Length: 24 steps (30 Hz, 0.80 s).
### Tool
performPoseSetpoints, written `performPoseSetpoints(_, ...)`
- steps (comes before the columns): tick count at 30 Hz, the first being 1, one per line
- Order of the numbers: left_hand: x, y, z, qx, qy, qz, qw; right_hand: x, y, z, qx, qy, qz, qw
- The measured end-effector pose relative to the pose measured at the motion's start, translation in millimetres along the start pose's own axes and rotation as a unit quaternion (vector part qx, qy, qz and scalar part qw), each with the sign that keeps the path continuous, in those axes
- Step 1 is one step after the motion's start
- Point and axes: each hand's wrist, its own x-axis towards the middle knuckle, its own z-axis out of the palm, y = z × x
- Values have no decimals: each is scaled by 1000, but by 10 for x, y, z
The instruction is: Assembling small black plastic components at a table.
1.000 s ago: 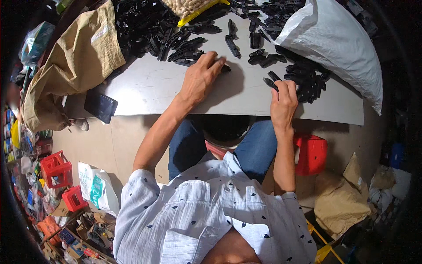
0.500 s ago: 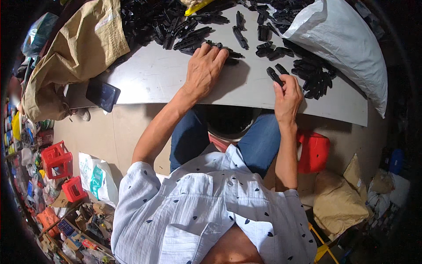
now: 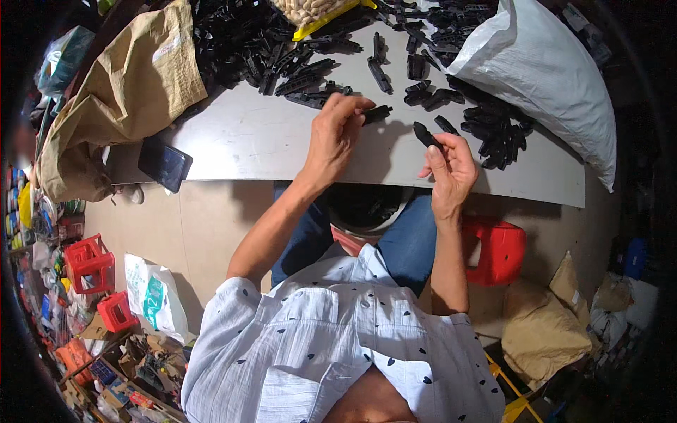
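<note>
My left hand [image 3: 335,134] is raised over the table with its fingers pinched around a slim black plastic part [image 3: 378,114], which sticks out to the right of the fingertips. Between thumb and fingers of my right hand [image 3: 451,169] is a second black plastic part [image 3: 425,135], its pointed end up and to the left. Just beyond that hand a similar loose black part [image 3: 446,125] lies on the table. To its right is a small pile of black parts [image 3: 497,137]. A larger heap of them [image 3: 233,42] covers the far left of the table.
A brown sack [image 3: 120,106] and a dark phone [image 3: 164,163] are at the table's left. The white woven sack [image 3: 543,84] leans over its right side. At the far edge sits a bag of peanuts [image 3: 317,10]. A bucket [image 3: 367,211] stands between my knees, a red stool [image 3: 497,250] beside them.
My left hand has drawn back from the heap with a black part pinched in it. My right hand has shifted slightly left and nearer, still holding its part. The peanut bag shows more.
</note>
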Motion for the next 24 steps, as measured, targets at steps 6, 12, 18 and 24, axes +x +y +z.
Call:
performPoseSetpoints(6, -128, 34, 105, -213, -50, -55, 974, 3, -65, 123, 71, -14, 29, 997)
performPoseSetpoints(12, -137, 135, 170, -317, -44, -197, 927, -43, -125, 188, 55, -32, -53, 997)
performPoseSetpoints(18, -140, 145, 171, -326, -42, -206, 922, -50, -145, 163, -75, -62, -113, 989)
performPoseSetpoints(24, -142, 212, 115, -447, -67, -248, 857, -61, -142, 158, -119, -62, -131, 982)
